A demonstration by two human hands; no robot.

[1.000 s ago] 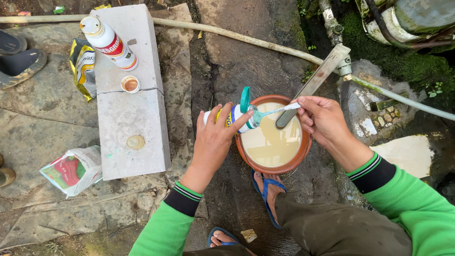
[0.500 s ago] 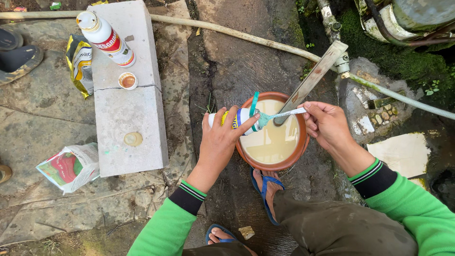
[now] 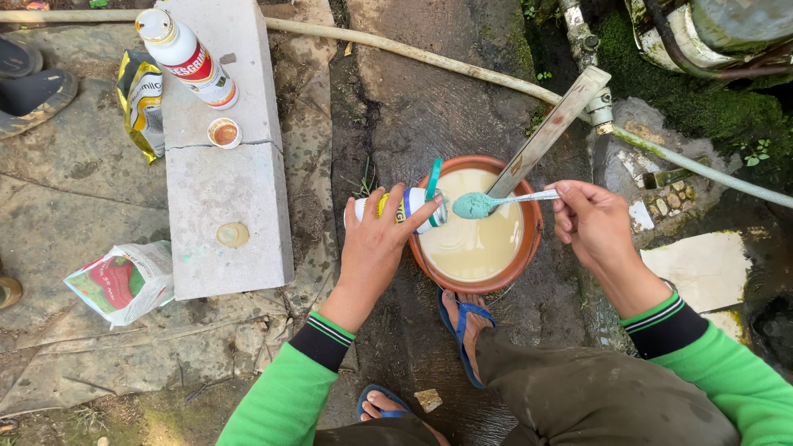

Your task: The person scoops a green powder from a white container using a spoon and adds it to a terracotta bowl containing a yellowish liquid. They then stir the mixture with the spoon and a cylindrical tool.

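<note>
Holding a small white bottle [image 3: 396,206] tipped on its side over the rim of a terracotta bowl [image 3: 533,248], left hand [image 3: 376,248] is wrapped around it, fingers closed on the body. Bottle's teal cap [image 3: 433,186] hangs open at the mouth. Right hand [image 3: 595,223] pinches a metal spoon [image 3: 512,198] by the handle, closed on it; spoon bowl carries a heap of blue-green powder [image 3: 472,205], right at the bottle mouth, above the liquid. Bowl holds pale beige liquid [image 3: 471,244]. A flat wooden stick [image 3: 549,132] leans in the bowl; its lower end is hidden behind the spoon.

Bottle label mostly covered by fingers. Both green sleeves cut off at frame bottom. Blue sandals [image 3: 467,326] partly under the bowl and trouser leg.

Left: grey concrete block [image 3: 227,182] carrying a white spray bottle [image 3: 186,58] and a small cap [image 3: 223,132]. Yellow packet [image 3: 140,99] and an opened sachet [image 3: 124,281] lie on the stone paving [image 3: 66,206]. Beige hose [image 3: 413,54] crosses the top. Outdoor, wet ground, moss top right.
</note>
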